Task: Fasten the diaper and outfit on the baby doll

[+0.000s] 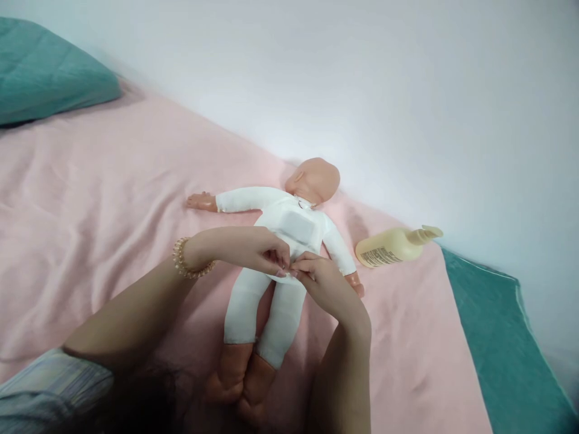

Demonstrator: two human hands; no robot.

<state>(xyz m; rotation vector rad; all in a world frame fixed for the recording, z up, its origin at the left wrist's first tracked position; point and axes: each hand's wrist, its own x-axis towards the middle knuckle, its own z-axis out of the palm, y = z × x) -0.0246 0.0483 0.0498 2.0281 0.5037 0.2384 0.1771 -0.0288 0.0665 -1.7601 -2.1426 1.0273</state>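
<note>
A baby doll in a white cloth body lies on its back on a pink blanket, head toward the wall. A white patch sits on its chest. My left hand, with a bead bracelet at the wrist, pinches the white fabric at the doll's waist. My right hand meets it there, fingers also closed on the same fabric. The fingertips of both hands touch over the doll's belly.
A cream pump bottle lies on its side to the doll's right, near the wall. A teal pillow rests at the far left. Teal bedding shows at the right past the pink blanket's edge. A white wall runs behind.
</note>
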